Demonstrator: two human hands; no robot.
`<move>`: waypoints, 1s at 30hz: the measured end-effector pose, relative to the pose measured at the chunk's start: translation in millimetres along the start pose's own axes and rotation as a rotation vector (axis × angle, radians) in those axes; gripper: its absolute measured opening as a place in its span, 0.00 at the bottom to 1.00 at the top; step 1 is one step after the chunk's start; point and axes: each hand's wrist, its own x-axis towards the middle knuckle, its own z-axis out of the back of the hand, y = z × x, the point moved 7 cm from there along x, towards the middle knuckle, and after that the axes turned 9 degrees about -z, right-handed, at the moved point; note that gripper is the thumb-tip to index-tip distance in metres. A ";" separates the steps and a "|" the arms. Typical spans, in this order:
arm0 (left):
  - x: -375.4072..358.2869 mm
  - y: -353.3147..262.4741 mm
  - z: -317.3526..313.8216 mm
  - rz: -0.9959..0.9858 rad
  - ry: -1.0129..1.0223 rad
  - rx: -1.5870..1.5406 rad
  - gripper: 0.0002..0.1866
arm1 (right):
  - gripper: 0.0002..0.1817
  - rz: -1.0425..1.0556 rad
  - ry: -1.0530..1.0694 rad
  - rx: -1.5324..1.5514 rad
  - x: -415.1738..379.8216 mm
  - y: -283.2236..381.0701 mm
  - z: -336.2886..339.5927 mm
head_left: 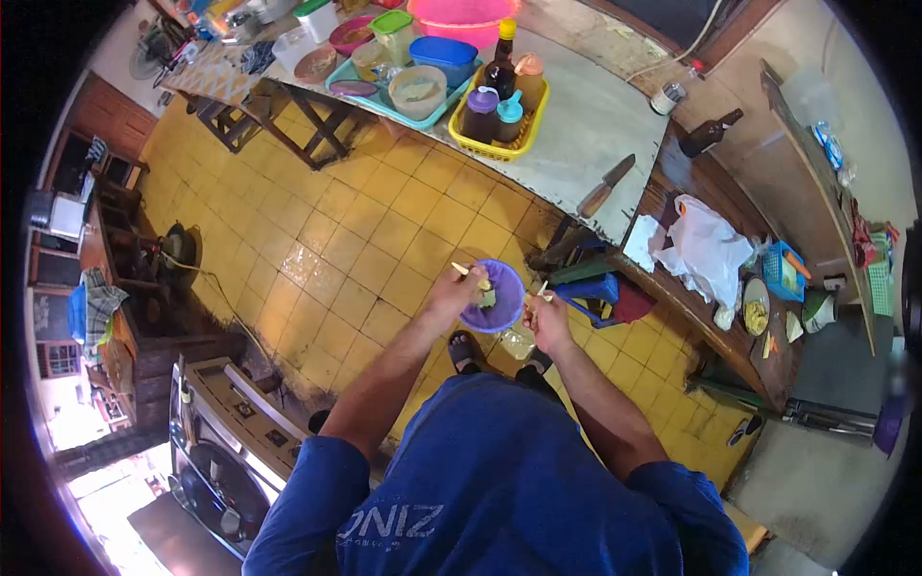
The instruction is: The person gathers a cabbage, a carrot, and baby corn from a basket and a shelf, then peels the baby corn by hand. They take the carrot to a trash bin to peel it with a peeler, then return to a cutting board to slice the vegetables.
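Between my hands is a round purple container (pixel 517 280) with pale green scraps (pixel 488 297) inside it. My left hand (pixel 455 291) is at its left rim, with fingers closed on a pale yellow stick-shaped piece (pixel 461 270) that pokes out past them. At the right side of the container, my right hand (pixel 548 323) is closed on another slim pale piece (pixel 543 288), its tip pointing up. Both pieces are too small to name. What supports the container cannot be made out.
Ahead, a long table holds a knife (pixel 606 186), a yellow basket (pixel 523 146) of bottles and a blue tray (pixel 423 122) with tubs. To the right, a wooden bench bears a white plastic bag (pixel 706 245) and a plate (pixel 755 293). A stove (pixel 230 408) stands left.
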 end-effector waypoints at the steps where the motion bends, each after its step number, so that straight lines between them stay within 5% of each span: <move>1: 2.9 2.8 -1.7 -0.004 0.000 0.082 0.18 | 0.07 0.006 -0.012 -0.068 12.3 -6.1 5.2; 3: 13.8 13.2 -6.2 0.079 -0.003 0.115 0.20 | 0.12 0.069 0.072 -0.153 26.6 -7.6 2.6; 5: 20.5 25.3 -5.9 0.161 -0.006 0.149 0.22 | 0.16 0.368 -0.258 -0.779 6.6 29.6 -13.0; 7: 28.3 20.9 -12.9 0.076 0.094 0.282 0.28 | 0.21 0.402 -0.343 -0.919 29.3 28.1 -1.6; 9: 25.7 7.0 -25.1 -0.036 0.075 0.370 0.29 | 0.22 0.611 -0.027 -0.840 20.3 34.0 -29.2; 11: 31.3 3.6 -32.8 -0.149 0.064 0.454 0.31 | 0.21 0.765 -0.051 -0.952 4.0 42.3 -49.4; 12: 42.1 14.0 -34.6 -0.217 0.115 0.741 0.31 | 0.20 0.917 -0.066 -1.071 -6.0 46.9 -58.8; 13: 46.9 13.4 -40.5 -0.287 0.164 1.027 0.32 | 0.20 0.916 -0.078 -1.065 11.1 41.4 -47.9; 17: 48.4 4.8 -46.1 -0.313 0.163 1.197 0.30 | 0.08 0.397 0.158 -0.655 31.0 24.4 -37.1; 21: 43.6 -24.0 -50.6 -0.320 0.185 0.905 0.27 | 0.05 0.109 0.122 -0.151 23.7 23.1 -13.0; 25: 51.4 -17.7 -40.4 -0.351 0.218 0.579 0.21 | 0.06 0.154 0.027 -0.124 73.3 -12.9 25.7; 26: 52.9 -11.3 -41.1 -0.413 0.204 0.531 0.19 | 0.11 0.094 0.378 0.258 65.2 -10.7 19.9; 28: 39.5 -37.6 -56.4 -0.404 0.167 0.636 0.17 | 0.08 0.485 -0.122 -0.535 103.6 -21.7 30.6; 30: 65.0 -4.3 -21.9 -0.571 0.121 0.647 0.17 | 0.11 0.422 -0.193 -0.953 34.3 21.7 -8.2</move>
